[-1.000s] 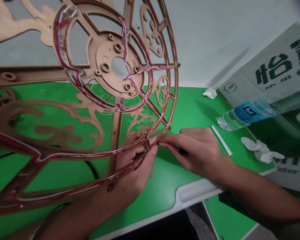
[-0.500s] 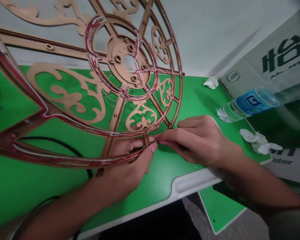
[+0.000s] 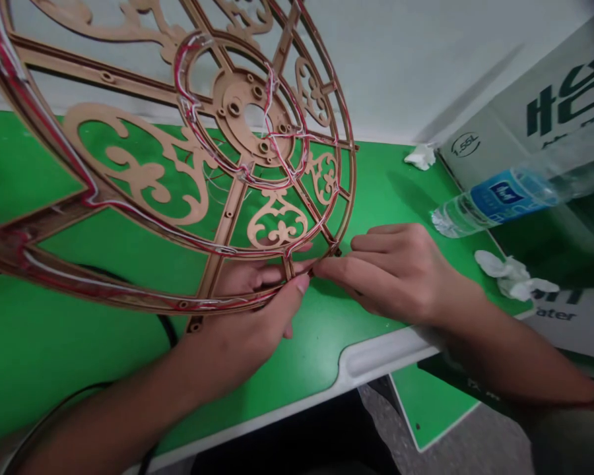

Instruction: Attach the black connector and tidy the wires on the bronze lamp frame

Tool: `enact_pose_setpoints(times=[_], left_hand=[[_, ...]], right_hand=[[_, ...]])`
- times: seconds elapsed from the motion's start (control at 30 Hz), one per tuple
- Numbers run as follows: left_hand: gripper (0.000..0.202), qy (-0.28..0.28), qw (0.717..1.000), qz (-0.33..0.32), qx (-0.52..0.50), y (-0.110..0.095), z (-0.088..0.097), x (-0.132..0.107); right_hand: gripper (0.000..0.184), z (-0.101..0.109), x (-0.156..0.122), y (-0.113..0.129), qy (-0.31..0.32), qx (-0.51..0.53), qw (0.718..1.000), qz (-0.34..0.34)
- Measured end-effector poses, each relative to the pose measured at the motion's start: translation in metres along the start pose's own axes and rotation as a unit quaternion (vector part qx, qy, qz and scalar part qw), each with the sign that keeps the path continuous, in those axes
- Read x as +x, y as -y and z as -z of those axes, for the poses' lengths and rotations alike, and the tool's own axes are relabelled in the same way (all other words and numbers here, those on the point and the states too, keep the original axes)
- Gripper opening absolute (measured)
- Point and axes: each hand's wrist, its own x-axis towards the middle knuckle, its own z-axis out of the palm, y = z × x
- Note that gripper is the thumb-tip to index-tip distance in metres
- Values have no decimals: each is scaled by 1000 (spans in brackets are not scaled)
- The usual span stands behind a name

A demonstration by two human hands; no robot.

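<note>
A large round golden-brown frame (image 3: 231, 214) with scrollwork and spokes leans up over the green table. Red and white wires (image 3: 148, 229) run in the channels of its rings and round the hub. My left hand (image 3: 257, 303) grips the outer rim from below, its thumb on the rim near a short crossbar and its fingers behind. Just right of that thumb, my right hand (image 3: 396, 274) is closed in a pinch at the rim's edge. Its fingertips seem to be on the wire there, though they largely cover it.
A clear water bottle with a blue label (image 3: 505, 194) lies on its side at the right, by printed cartons (image 3: 495, 142). Crumpled white tissues (image 3: 515, 277) lie near it. Black cable (image 3: 165, 330) runs under the frame. A white edge (image 3: 376, 363) borders the green table (image 3: 307, 369).
The frame stands slightly higher in view and its left side has shifted right. Wire now sits in the short crossbar by my left thumb. Both hands keep nearly the same place.
</note>
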Motion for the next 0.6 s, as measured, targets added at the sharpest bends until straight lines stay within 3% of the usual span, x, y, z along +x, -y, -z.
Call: enact_pose_setpoints(times=[0.2,0.4,0.6], left_hand=[[14,8,1000,1,-8,-3,1,-1],[35,37,999,-7,39,4,4,1],[21,26,1000,-12,-1,7,4,-1]], right_hand=[[18,-2,0,1,-2,-3,1000,13],[18,-5,-2,2,-11,-39,999,20],[15,-7,-4,2,-13,-60,998,15]])
